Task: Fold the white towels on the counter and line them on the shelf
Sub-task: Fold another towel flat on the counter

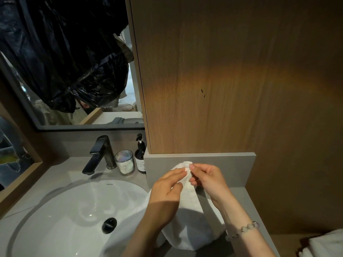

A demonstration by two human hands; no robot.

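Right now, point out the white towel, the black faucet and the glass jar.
white towel [193,227]: head view, on the middle of the hanging cloth.
black faucet [98,154]: head view, on the slanted spout.
glass jar [124,162]: head view, on the front wall of the glass.

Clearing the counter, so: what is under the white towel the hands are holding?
The white towel, pinched at its top by the left hand and right hand, drapes onto the grey counter beside the sink. Whatever lies beneath its folds is covered.
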